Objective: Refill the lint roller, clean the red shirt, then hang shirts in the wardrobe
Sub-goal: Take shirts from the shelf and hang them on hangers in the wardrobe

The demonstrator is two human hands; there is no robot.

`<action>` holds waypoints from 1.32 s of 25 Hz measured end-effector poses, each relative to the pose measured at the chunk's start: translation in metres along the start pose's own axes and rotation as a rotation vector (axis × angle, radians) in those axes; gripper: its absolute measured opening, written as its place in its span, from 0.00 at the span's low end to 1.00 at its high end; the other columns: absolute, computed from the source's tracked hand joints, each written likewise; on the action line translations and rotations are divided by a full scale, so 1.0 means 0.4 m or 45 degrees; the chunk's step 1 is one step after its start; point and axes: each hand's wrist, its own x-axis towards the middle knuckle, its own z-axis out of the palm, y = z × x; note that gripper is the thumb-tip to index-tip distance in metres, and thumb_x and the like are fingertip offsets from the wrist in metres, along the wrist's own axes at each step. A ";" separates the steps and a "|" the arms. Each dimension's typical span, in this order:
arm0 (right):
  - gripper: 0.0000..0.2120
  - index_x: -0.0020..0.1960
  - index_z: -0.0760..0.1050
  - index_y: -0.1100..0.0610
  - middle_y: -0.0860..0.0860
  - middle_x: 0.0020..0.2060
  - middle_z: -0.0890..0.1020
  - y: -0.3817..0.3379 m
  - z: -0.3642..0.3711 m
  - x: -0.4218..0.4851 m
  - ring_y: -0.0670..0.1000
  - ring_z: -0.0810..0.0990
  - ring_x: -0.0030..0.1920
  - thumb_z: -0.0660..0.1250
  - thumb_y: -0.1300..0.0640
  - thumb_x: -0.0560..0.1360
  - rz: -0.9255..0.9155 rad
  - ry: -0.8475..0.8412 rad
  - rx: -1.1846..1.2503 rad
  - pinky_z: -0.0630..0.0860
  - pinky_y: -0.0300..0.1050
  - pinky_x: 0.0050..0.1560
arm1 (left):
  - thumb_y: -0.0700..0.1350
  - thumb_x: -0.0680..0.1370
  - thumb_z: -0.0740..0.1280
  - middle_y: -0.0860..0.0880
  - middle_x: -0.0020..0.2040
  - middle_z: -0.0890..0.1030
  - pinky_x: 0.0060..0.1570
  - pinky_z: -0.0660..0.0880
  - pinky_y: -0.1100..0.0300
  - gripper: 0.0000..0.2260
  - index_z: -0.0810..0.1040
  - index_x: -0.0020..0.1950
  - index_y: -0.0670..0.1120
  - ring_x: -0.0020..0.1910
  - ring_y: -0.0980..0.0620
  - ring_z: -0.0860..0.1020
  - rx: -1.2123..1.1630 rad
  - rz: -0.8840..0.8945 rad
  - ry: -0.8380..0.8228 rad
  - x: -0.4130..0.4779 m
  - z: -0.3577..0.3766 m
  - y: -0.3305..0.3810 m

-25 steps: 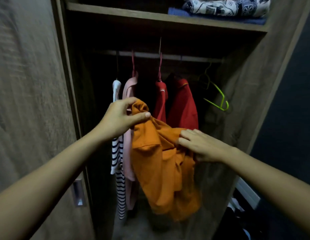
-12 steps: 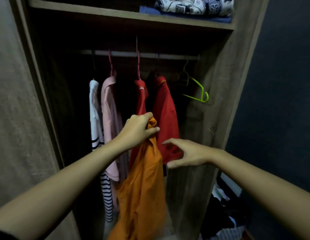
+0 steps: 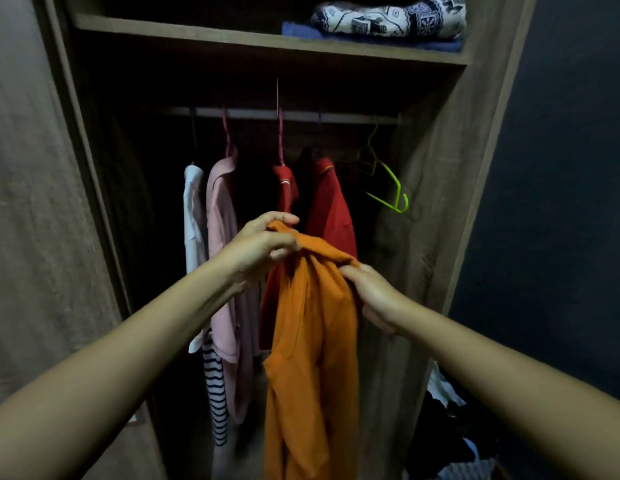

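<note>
An orange shirt [image 3: 312,358] hangs down in front of the open wardrobe, held at its top by both hands. My left hand [image 3: 260,245] pinches the collar end. My right hand [image 3: 370,292] grips the top edge a little lower and to the right. Behind it, two red shirts [image 3: 331,202] hang on the wardrobe rail [image 3: 301,115], one on a pink hanger. An empty lime green hanger [image 3: 388,188] hangs at the rail's right end, apart from the orange shirt.
A pink shirt [image 3: 222,244] and a white striped garment [image 3: 194,216] hang at the left of the rail. Folded patterned fabric [image 3: 388,19] lies on the top shelf. The wardrobe door [image 3: 31,202] stands open at the left. Dark clothes [image 3: 447,434] pile on the floor at the right.
The orange shirt went from bunched to hanging long. My right hand let go of it, then closed on its top edge again. The view has shifted slightly.
</note>
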 end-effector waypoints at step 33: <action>0.10 0.53 0.76 0.50 0.49 0.46 0.82 0.031 -0.006 -0.108 0.48 0.79 0.48 0.57 0.50 0.79 -0.293 0.120 -0.029 0.75 0.48 0.55 | 0.54 0.74 0.69 0.53 0.32 0.80 0.35 0.69 0.68 0.12 0.83 0.40 0.47 0.33 0.59 0.78 1.260 0.632 0.319 -0.050 0.101 0.076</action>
